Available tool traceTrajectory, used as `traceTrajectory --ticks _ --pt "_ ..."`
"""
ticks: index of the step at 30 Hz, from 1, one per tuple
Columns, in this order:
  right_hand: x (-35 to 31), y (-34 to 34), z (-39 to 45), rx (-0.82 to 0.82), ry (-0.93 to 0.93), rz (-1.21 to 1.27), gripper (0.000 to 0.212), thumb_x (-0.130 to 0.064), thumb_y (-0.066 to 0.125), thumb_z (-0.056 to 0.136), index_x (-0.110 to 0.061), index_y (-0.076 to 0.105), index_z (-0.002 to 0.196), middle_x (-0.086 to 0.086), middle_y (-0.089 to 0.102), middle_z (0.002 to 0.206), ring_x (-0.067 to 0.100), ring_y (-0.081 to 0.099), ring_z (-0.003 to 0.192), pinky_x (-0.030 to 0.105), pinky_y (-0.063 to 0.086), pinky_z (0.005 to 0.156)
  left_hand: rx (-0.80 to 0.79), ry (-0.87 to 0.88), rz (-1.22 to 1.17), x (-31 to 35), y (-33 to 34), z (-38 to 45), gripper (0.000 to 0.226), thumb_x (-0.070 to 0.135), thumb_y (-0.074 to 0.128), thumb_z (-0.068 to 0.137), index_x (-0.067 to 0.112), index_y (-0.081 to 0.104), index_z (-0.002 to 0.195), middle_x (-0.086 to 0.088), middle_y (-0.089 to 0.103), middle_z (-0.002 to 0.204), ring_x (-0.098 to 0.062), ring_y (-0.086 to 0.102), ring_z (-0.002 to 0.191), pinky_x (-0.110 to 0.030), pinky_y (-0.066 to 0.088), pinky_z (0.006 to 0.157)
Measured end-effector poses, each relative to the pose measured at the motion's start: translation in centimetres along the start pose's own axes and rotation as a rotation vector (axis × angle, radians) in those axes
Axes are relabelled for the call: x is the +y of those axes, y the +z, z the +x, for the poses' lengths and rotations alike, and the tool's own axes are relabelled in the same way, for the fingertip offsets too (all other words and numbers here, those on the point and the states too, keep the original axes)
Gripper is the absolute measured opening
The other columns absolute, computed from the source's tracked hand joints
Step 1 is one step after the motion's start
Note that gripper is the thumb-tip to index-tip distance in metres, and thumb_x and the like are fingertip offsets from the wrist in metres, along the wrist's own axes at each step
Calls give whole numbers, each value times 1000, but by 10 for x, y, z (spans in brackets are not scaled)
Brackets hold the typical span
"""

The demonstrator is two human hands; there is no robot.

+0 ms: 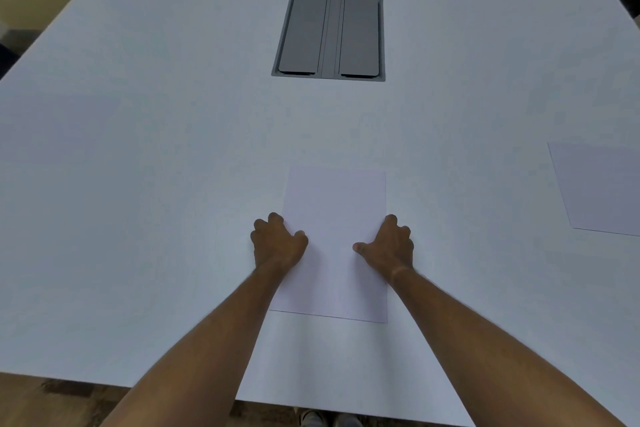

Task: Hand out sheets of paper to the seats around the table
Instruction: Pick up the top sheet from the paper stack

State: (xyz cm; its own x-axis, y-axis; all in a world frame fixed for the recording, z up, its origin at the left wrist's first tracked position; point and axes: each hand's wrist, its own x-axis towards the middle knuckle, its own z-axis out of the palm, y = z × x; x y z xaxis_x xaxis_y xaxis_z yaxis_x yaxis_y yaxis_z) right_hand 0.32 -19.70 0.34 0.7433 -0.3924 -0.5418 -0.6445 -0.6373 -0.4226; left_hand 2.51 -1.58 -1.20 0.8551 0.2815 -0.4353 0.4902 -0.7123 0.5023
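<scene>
A white sheet of paper lies flat on the white table, straight ahead of me and a little in from the near edge. My left hand sits on the sheet's left edge, thumb on top of the paper and fingers curled at the edge. My right hand holds the right edge in the same way. A second sheet lies flat at the right side of the table, partly cut off by the frame.
A grey cable hatch with two lids is set into the table's middle, beyond the sheet. The table's near edge runs along the bottom, with wooden floor and shoes below it. Dark chair shapes show at the far corners.
</scene>
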Motion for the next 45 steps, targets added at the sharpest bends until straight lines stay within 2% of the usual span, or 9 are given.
traceTrajectory --ticks 8,17,23,26,30,36,41,43,45 --pt "-4 1 2 21 3 -32 73 -31 83 75 -5 40 128 22 47 128 42 51 118 39 48 91 -15 -5 9 -4 -1 6 52 27 66 83 5 48 126 -19 44 126 -36 51 115 -37 43 91" --pt "-3 0 4 11 9 -10 73 -30 84 74 -5 40 127 21 48 127 40 52 116 39 49 89 -36 -11 -83 -6 1 14 53 30 67 82 8 50 127 -14 58 124 -30 53 118 -37 45 94" --pt "3 -4 11 21 34 125 73 -28 83 72 -8 42 129 16 52 127 35 52 117 35 46 85 -37 14 -40 -8 4 15 55 23 69 80 7 47 127 -14 57 123 -29 54 115 -30 40 85" --pt "3 -7 14 75 42 242 53 -33 74 83 -8 52 124 12 59 125 31 57 111 33 45 87 -39 20 -31 -9 4 16 55 22 69 80 7 46 128 -14 57 123 -29 54 115 -29 38 82" --pt "2 -9 17 165 102 333 28 -19 69 86 4 66 102 20 69 109 36 64 95 35 50 84 -47 17 -35 -9 3 16 56 23 68 81 7 46 130 -14 56 125 -29 54 116 -32 42 86" --pt "8 -8 21 183 118 468 11 -16 78 81 -7 74 86 7 73 95 27 67 91 38 55 89 -38 38 -34 -11 -1 16 54 25 68 82 6 48 129 -16 58 125 -30 54 117 -35 44 91" --pt "13 -11 23 127 121 626 19 -12 81 78 -16 67 66 -3 66 76 19 63 72 30 56 70 7 63 -48 -13 -12 19 51 26 66 86 6 51 130 -17 59 125 -32 56 117 -37 44 95" --pt "15 -14 23 75 116 698 20 -11 80 79 -16 66 67 0 65 76 16 58 63 23 47 58 16 72 -60 -12 -17 20 50 27 65 88 5 51 131 -18 58 126 -32 55 118 -37 43 97" --pt "17 -19 22 12 106 790 13 -9 80 80 -13 68 75 6 67 80 18 57 63 25 46 55 16 83 -84 -9 -21 20 50 27 63 89 4 52 132 -19 58 128 -32 55 119 -37 42 99"
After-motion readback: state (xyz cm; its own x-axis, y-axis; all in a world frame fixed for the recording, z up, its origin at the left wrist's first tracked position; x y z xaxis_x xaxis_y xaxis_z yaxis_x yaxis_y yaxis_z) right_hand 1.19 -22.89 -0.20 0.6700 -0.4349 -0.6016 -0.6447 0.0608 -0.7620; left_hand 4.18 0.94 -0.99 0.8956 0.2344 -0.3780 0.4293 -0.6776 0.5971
